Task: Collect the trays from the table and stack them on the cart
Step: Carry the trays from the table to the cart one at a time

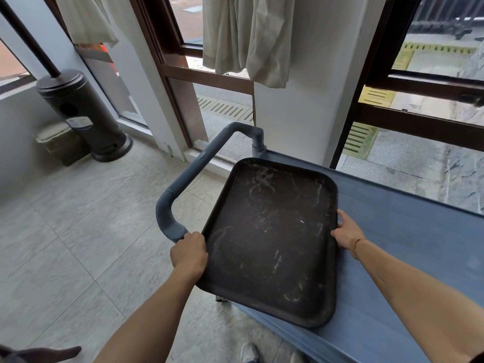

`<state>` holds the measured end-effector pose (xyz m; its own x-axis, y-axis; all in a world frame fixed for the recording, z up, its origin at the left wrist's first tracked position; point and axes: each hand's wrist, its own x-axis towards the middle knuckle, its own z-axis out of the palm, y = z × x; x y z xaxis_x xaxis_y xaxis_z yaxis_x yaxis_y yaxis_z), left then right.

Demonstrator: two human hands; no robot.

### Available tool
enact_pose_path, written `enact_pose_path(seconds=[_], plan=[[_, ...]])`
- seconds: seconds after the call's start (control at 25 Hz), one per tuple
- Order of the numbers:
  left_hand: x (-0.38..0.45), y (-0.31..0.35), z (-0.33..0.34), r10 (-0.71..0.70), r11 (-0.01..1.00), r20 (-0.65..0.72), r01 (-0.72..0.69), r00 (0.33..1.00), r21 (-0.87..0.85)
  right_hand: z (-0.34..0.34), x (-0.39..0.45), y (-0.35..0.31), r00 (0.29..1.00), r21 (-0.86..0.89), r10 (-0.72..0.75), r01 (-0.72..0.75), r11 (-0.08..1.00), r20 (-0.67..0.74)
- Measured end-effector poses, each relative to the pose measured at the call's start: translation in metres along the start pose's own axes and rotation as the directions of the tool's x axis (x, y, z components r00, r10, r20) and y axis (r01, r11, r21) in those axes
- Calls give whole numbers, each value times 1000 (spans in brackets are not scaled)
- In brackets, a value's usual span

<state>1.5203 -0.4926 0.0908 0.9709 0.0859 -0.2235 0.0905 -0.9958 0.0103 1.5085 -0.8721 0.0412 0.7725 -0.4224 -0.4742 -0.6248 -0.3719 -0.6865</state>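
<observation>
- Dark scuffed tray (269,239) at cart (408,231) top's handle (199,163) end.
- L hand (189,254) fingers clenched on tray's left rim.
- R hand (347,233) fingers grasping right rim.

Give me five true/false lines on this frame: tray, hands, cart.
1. Both hands hold the tray. True: left hand on its left edge, right hand on its right edge.
2. The tray carries dishes. False: it holds nothing, only scuffs and smears.
3. The cart top is blue. True.
4. The cart handle is on the tray's right. False: it is on the left, by the left hand.
5. Several trays are stacked on the cart. False: only one tray is visible.
</observation>
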Motion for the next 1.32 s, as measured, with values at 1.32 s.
enact_pose_path(seconds=[1.32], plan=[[-68, -75, -61, 58, 989, -409, -109, 911, -102, 32, -124, -143, 604, -657, -782, 654, 376, 153]])
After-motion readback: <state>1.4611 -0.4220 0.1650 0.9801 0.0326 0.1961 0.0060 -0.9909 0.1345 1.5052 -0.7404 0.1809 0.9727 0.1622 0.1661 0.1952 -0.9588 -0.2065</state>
